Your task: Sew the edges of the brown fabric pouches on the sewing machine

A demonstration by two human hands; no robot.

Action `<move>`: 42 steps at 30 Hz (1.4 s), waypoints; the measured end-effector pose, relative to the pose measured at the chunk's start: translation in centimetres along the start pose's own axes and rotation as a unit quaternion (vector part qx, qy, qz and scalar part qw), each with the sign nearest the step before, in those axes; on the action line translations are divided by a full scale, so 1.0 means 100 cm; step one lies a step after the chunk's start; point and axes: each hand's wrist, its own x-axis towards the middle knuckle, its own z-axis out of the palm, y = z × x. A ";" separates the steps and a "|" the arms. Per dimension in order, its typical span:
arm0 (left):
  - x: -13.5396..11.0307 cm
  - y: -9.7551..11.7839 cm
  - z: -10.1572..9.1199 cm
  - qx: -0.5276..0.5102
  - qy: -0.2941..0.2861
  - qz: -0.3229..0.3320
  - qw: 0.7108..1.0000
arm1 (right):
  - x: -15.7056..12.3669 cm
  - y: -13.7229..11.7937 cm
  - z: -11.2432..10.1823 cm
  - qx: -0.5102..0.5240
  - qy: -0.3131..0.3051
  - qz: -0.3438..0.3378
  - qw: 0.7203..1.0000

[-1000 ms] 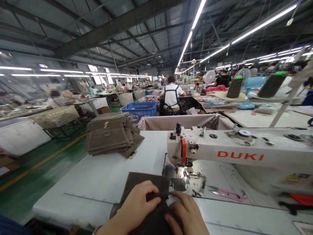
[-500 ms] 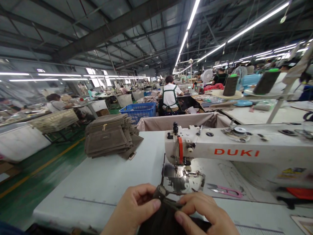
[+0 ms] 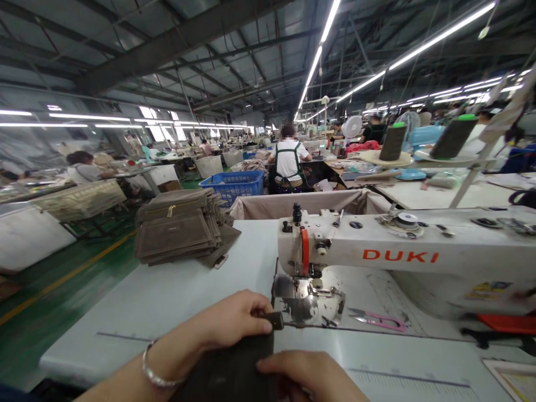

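A dark brown fabric piece (image 3: 234,368), perhaps a bag part, is held low at the front of the sewing table, partly cut off by the lower edge of the view. My left hand (image 3: 237,318), a silver bracelet on its wrist, pinches its top edge, where a short folded tab (image 3: 275,320) sticks out to the right. Thumb and fingers of my right hand (image 3: 310,371) close on the right side of the fabric. Just beyond the hands is the sewing machine (image 3: 360,245) with its metal plate (image 3: 301,307). Pink-handled thread snips (image 3: 379,320) lie right of the plate.
A stack of brown fabric bag pieces (image 3: 180,229) sits on the table's (image 3: 167,301) left. Behind the machine stand a cloth-lined bin (image 3: 301,206) and a blue basket (image 3: 234,187). Thread cones (image 3: 392,142) stand at the right. A person (image 3: 288,159) in an apron sits ahead.
My left hand has shifted left and slightly up along the fabric, and the fabric now hangs flatter with its tab pointing right. My right hand has moved lower. The view has shifted slightly.
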 end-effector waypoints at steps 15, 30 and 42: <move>0.090 -0.038 0.042 0.274 0.229 0.131 0.925 | 0.023 0.069 -0.032 -0.366 0.041 -0.020 0.930; 0.088 -0.047 0.042 0.298 0.192 0.276 0.893 | 0.016 0.076 -0.020 -0.362 0.114 -0.026 0.925; 0.094 -0.047 0.046 0.445 0.164 0.252 0.844 | 0.024 0.081 -0.029 -0.360 0.132 -0.060 0.922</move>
